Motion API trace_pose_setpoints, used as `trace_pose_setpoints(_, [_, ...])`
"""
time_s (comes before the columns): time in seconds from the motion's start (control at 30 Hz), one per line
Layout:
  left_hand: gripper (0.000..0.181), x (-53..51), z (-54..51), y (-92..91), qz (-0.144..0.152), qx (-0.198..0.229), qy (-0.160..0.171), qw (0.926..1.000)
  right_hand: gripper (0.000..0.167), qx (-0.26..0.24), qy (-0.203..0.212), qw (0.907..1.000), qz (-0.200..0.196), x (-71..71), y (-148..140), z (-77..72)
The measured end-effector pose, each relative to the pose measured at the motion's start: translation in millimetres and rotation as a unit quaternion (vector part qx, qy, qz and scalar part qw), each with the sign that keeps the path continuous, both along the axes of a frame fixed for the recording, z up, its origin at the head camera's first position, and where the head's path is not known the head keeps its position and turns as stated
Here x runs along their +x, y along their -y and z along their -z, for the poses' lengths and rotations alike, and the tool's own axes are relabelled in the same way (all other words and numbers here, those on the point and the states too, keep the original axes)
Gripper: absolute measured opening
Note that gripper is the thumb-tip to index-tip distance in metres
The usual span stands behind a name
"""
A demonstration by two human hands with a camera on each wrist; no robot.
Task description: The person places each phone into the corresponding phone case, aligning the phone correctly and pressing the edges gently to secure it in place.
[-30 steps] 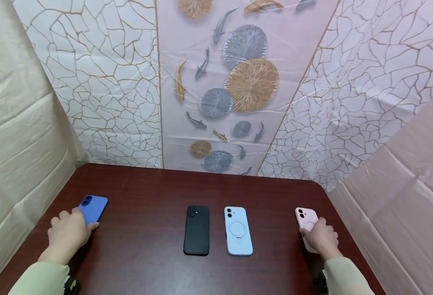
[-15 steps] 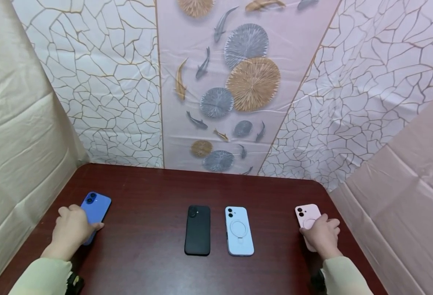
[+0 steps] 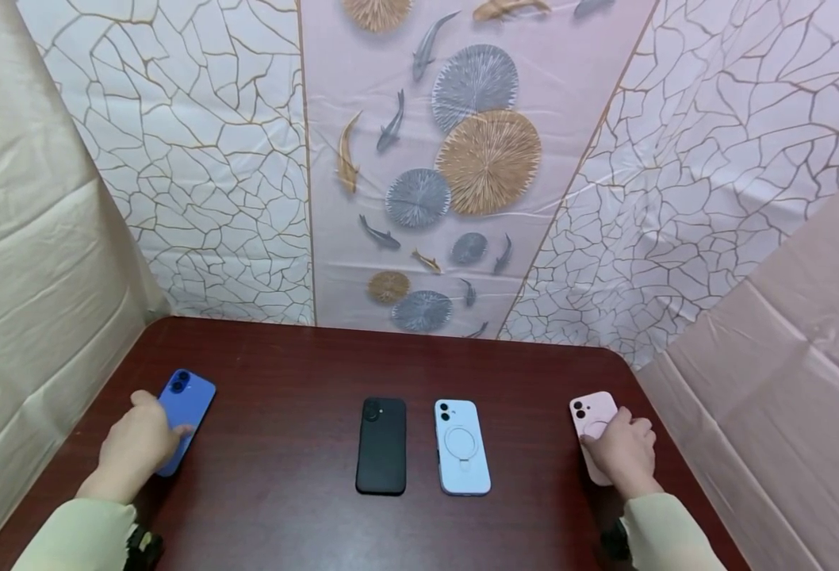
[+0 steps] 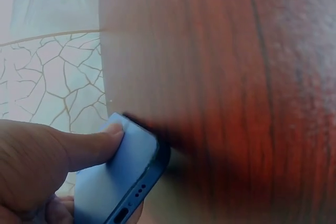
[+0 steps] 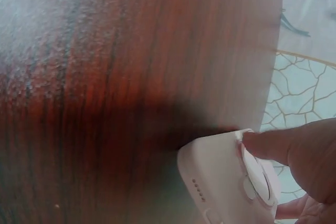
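My left hand [image 3: 134, 440] grips a blue smartphone [image 3: 189, 400] at the left of the table. In the left wrist view its thumb lies across the phone's back [image 4: 123, 174], and fingertips show at the far side. On the right, my right hand [image 3: 625, 450] holds a pink smartphone [image 3: 594, 408] with a ring on its back. The right wrist view shows the thumb at the edge of that phone [image 5: 218, 169], with a finger on the other side. Both phones have their camera side up; the hands hide part of each.
Between the hands, a black smartphone [image 3: 381, 452] and a light blue smartphone [image 3: 462, 452] with a ring lie side by side on the dark red-brown table [image 3: 284, 396]. Patterned cloth [image 3: 234, 159] hangs behind the table, and pale cloth [image 3: 41, 238] borders its sides.
The blue phone has shifted slightly right, and more of its lower end shows beside my left thumb. The pink phone has moved slightly away from me with my right hand. The middle phones stay put.
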State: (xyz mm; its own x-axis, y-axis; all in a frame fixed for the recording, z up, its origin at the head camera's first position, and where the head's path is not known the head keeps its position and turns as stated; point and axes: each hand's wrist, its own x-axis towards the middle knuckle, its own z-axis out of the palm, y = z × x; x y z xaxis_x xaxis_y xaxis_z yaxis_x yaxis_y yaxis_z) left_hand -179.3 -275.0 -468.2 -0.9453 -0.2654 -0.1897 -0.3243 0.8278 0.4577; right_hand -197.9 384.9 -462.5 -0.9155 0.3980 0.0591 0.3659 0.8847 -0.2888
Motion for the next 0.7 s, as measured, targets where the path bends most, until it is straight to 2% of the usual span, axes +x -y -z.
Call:
trace_pose_setpoints(0.13, [0.072, -0.7, -0.7, 0.3, 0.005, 0.006, -0.013, 0.9999, 0.043, 0.01, -0.006, 0.9999, -0.01, 1.1, 1, -7.0])
trace_pose_setpoints(0.2, [0.068, -0.3, -0.7, 0.1, 0.004, 0.012, -0.024, 0.9996, 0.038, 0.008, -0.007, 0.9998, -0.014, 1.4, 0, -9.2])
trace_pose_setpoints(0.3, [0.063, 0.1, -1.6, -0.6, 0.004, 0.02, -0.033, 0.9992, 0.039, 0.0, -0.004, 0.9999, -0.014, 1.6, -2, -10.4])
trace_pose_setpoints(0.47, [0.065, 0.7, -1.3, -1.5, 0.009, 0.037, -0.025, 0.999, 0.04, -0.01, 0.003, 0.9998, -0.017, 0.9, -8, -8.3])
trace_pose_setpoints(0.7, [0.065, 1.3, -0.7, -2.3, 0.012, 0.044, -0.022, 0.9987, 0.042, -0.019, -0.013, 0.9996, -0.017, 1.5, -10, -5.8])
